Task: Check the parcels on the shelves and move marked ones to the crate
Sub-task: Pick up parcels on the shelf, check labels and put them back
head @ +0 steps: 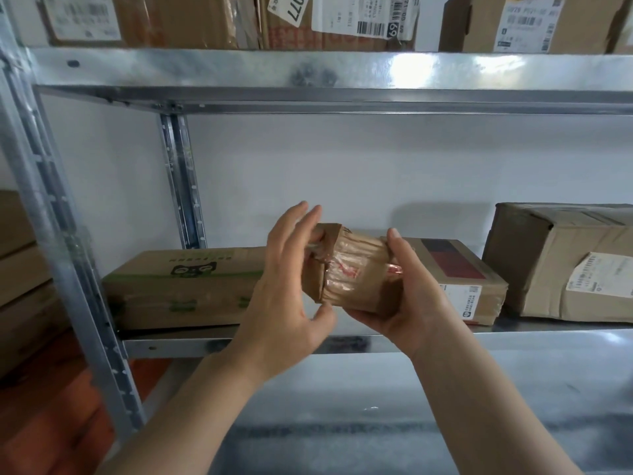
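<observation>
- Two bare hands hold one small brown parcel [352, 269] in the air in front of the middle shelf [513, 337] of a galvanised metal rack.
- The right hand [411, 296] cradles the parcel from below and from its right end, thumb on top, gripping it.
- The left hand [287, 286] is at the parcel's left end with its fingers spread and loose; whether it grips or only touches the cardboard cannot be told.
- The parcel is wrapped in glossy clear tape, with red marks showing under the tape on the face turned to the camera.
- Behind the hands, a long flat carton with green print [181, 289] lies on the shelf to the left.
- A flat box with a red and black panel [455, 275] lies just right of the held parcel, resting on the shelf.
- A larger taped carton with a white label [561, 265] stands further right.
- The upper shelf [308, 73] carries more labelled cartons [356, 18].
</observation>
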`<action>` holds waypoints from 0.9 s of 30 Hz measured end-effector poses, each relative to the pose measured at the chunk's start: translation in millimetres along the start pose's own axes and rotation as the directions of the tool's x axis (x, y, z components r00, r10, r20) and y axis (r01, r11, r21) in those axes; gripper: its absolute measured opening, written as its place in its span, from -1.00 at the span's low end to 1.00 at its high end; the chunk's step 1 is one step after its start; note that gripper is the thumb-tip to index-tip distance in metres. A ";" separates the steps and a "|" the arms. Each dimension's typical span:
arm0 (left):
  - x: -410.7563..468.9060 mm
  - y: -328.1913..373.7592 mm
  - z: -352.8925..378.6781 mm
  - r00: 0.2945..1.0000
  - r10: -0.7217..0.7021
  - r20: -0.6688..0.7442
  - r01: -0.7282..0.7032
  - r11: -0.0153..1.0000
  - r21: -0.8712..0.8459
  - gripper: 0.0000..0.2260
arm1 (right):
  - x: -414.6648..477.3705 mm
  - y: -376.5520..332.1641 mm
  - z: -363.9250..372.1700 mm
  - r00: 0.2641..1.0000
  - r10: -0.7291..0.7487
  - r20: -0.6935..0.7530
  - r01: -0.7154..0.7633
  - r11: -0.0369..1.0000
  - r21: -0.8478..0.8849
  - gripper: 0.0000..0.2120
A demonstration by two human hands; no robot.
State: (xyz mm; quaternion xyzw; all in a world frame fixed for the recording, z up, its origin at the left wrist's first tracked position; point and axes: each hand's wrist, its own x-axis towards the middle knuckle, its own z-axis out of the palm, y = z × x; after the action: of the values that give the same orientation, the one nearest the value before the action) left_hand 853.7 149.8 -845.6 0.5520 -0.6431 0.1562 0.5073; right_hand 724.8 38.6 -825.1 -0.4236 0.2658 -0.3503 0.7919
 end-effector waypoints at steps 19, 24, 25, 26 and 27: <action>19.0 -19.6 -39.9 0.469 -0.856 0.219 0.846 0.363 -0.391 -0.27 | 12.5 -6.3 -22.1 0.984 0.151 0.100 -0.142 0.986 -0.090 -0.39; 25.1 -16.1 -44.5 0.416 -0.804 0.426 0.901 0.301 -0.311 -0.13 | 13.4 -4.1 -22.9 0.980 0.164 0.110 -0.150 0.981 -0.124 -0.33; 25.9 -16.2 -46.1 0.412 -0.786 0.462 0.905 0.292 -0.309 -0.14 | 14.5 -2.9 -22.8 0.982 0.158 0.102 -0.147 0.983 -0.108 -0.31; 26.6 -16.7 -47.9 0.409 -0.769 0.491 0.906 0.279 -0.318 -0.17 | 14.0 -2.4 -21.9 0.984 0.147 0.098 -0.137 0.986 -0.094 -0.28; 27.0 -17.7 -49.6 0.407 -0.759 0.509 0.906 0.262 -0.334 -0.21 | 15.4 -1.6 -22.3 0.987 0.132 0.097 -0.124 0.989 -0.084 -0.24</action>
State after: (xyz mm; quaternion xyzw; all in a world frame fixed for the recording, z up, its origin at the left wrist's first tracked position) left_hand 896.3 166.5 -808.1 0.6430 -0.3209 -0.4056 0.5649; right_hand 717.8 15.2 -836.8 -0.4535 0.2649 -0.2660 0.8083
